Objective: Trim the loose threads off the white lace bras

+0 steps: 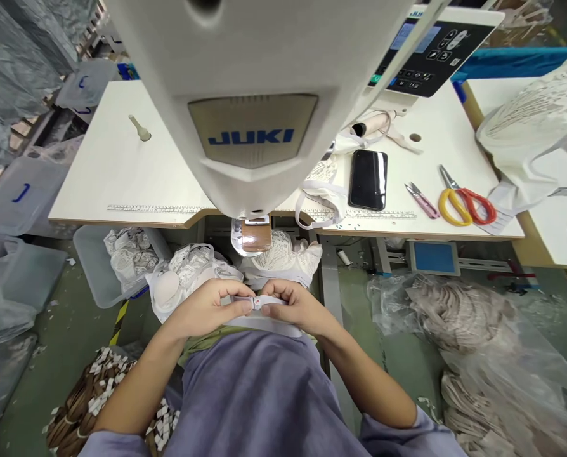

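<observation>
Close to my lap, my left hand point(217, 307) pinches one end of a narrow white strap point(274, 299). The fingers of my right hand point(293, 306) grip the same strap a short way along, and a small white piece with a red mark point(257, 303) shows between my fingertips. White lace bras point(188, 279) lie just beyond my hands, under the arm of the sewing machine point(252, 136). The machine's brown-and-metal work plate point(256, 236) sits above this pile.
On the white table point(107, 171) are a phone point(368, 179), pink thread snips point(422, 200), scissors point(467, 200) and a bra point(321, 197). A plastic bin point(96, 266) with garments stands at left. Bundled brown straps point(81, 406) and bagged fabric point(464, 311) lie on the floor.
</observation>
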Available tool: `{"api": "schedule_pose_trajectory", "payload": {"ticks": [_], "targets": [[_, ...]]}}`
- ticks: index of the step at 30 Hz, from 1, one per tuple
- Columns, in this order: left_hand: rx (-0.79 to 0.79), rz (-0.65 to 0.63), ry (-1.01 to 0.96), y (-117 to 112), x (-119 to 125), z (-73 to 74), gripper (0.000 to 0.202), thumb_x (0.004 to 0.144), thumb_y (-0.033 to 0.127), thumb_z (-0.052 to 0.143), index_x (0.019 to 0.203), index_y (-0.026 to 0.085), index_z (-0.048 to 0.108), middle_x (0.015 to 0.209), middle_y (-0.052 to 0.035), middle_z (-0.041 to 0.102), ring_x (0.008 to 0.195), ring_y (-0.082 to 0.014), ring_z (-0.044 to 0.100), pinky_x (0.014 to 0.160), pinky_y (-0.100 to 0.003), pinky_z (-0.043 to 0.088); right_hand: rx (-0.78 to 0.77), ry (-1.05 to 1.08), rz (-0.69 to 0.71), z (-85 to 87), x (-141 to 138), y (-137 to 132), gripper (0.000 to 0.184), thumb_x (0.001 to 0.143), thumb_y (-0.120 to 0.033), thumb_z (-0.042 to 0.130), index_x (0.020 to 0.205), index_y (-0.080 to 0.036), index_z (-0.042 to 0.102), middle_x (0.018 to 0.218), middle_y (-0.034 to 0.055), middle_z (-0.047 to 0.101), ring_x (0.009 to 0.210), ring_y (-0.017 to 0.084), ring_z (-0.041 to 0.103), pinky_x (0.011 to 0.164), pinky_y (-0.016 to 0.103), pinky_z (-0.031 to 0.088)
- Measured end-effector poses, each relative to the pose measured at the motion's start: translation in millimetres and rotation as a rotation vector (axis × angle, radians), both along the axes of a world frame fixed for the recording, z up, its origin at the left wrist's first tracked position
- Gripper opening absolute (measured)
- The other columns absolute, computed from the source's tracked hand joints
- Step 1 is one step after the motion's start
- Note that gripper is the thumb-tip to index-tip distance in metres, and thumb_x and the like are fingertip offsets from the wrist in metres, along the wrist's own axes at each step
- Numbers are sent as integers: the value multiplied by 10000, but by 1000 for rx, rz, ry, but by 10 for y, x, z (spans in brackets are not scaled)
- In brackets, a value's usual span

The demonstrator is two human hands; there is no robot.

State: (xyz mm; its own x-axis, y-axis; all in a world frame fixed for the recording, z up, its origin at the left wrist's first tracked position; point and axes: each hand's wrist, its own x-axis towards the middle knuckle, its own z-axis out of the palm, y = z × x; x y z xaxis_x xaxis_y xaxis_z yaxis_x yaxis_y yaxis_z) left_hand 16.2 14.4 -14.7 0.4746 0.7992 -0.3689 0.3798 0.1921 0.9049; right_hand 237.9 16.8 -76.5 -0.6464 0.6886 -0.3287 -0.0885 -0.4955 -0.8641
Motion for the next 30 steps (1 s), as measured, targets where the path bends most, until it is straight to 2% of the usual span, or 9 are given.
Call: {"api": "schedule_pose_trajectory", "payload": {"ticks": [4, 6, 9, 10, 12, 18, 23, 26, 30], "targets": [[-90, 26, -61, -7, -14, -30, 217, 921, 353, 660, 970, 169, 765, 871, -42, 744, 795, -181, 655, 709, -263, 494, 82, -38, -3, 30, 1, -21, 287, 829, -438, 742, 862, -187, 610, 720, -30, 537, 624, 104, 458, 577, 228, 360], [-134, 54, -94, -7, -16, -38, 240, 918, 385, 669, 932, 163, 761, 833, -36, 726, 759, -167, 634, 677, -249, 473, 300, -150, -94, 82, 8, -38, 236, 852, -385, 736, 961, -206, 628, 851, 6, 594, 757, 148, 554, 669, 264, 448], [-130, 111, -92, -5, -2, -32, 238, 916, 389, 677, 899, 166, 759, 837, -33, 721, 774, -165, 629, 700, -248, 468, 781, -344, -332, 172, 15, -73, 289, 858, -282, 748, 1119, -253, 627, 1098, 67, 610, 1045, 232, 589, 884, 381, 501], [-118, 122, -80, -5, 7, -27, 231, 918, 383, 675, 909, 169, 762, 857, -34, 726, 798, -170, 635, 721, -251, 472, 911, -387, -382, 198, 14, -83, 297, 868, -260, 744, 1140, -262, 627, 1110, 75, 609, 1069, 243, 587, 902, 402, 503], [-92, 125, -57, -8, 29, -16, 217, 926, 369, 666, 947, 180, 770, 905, -36, 740, 847, -181, 647, 764, -259, 479, 1066, -438, -399, 235, 3, -96, 260, 911, -228, 707, 1157, -271, 634, 1042, 70, 629, 1010, 232, 608, 850, 390, 522], [-17, 161, 37, -46, 91, -11, 211, 946, 349, 631, 1027, 212, 769, 1020, -29, 756, 956, -202, 665, 843, -271, 486, 1154, -462, -309, 216, -35, -79, 213, 987, -183, 618, 1184, -251, 661, 987, 53, 691, 897, 170, 664, 751, 296, 546], [-5, 168, 66, -50, 135, -40, 192, 942, 319, 610, 966, 201, 760, 959, -23, 750, 918, -201, 662, 809, -272, 486, 1253, -529, -205, 210, 5, -39, 186, 1015, -177, 558, 1141, -241, 678, 1001, 55, 706, 857, 151, 685, 714, 257, 549], [-20, 190, 29, -67, 166, -88, 200, 940, 330, 608, 954, 190, 751, 932, -29, 744, 897, -203, 663, 801, -281, 488, 1230, -531, -146, 235, 21, -6, 134, 1018, -199, 548, 1085, -219, 662, 987, 62, 708, 860, 158, 687, 719, 261, 551], [48, 259, 62, -157, 229, -169, 217, 949, 356, 607, 986, 187, 738, 932, -41, 745, 897, -209, 672, 817, -298, 499, 1144, -542, -194, 248, 10, -3, 76, 975, -193, 595, 1033, -208, 641, 958, 53, 715, 852, 164, 689, 706, 263, 541]]}}
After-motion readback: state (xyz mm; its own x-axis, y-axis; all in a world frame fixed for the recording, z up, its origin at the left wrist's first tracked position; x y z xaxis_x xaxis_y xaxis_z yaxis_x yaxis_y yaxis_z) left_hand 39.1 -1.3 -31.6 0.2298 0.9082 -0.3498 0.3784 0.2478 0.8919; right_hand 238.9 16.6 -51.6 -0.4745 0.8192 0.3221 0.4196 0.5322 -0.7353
